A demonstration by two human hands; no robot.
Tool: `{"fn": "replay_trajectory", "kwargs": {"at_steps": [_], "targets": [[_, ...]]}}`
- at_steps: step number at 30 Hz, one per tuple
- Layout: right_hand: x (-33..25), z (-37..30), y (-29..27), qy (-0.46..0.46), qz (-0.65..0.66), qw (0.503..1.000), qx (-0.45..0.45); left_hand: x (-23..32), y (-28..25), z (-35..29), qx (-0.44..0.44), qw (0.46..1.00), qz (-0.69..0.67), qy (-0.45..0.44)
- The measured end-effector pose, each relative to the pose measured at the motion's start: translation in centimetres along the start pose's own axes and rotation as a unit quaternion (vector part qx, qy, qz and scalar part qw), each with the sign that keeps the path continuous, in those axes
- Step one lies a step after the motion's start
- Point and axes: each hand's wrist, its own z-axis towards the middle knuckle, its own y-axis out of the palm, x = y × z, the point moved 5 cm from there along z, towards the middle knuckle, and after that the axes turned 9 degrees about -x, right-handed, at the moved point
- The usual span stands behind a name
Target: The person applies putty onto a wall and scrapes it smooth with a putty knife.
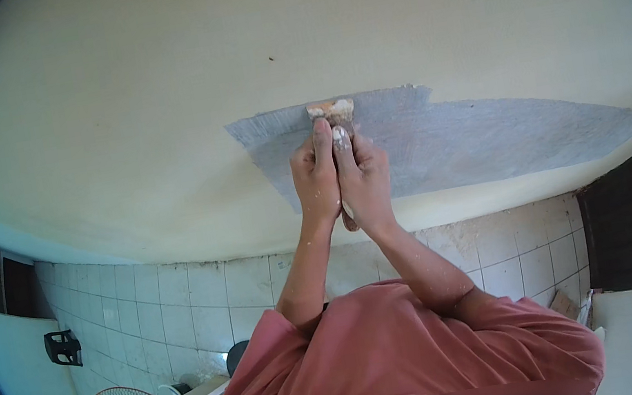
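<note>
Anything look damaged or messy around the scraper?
Yes: the cream wall has a ragged-edged grey patch behind the scraper, breaking its even colour, perhaps stripped coating. White residue marks the right hand; floor tiles look smudged.

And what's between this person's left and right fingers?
A scraper: in the head view, the left fingers and right fingers grip it, its end showing below.
</note>
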Motion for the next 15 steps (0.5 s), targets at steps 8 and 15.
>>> {"fn": "replay_trajectory", "kwargs": {"at_steps": [8,15], "targets": [[0.5,-1.0,0.8,0.057,0.012,0.998,-0.024,-1.2,-1.3,-1.6,0.027,0.999,0.042,-0.017],[-0.1,-0.2,2.0,0.047,0.038,0.998,-0.022,0.5,-2.1,-0.2,-0.014,1.000,0.009,-0.017]]}}
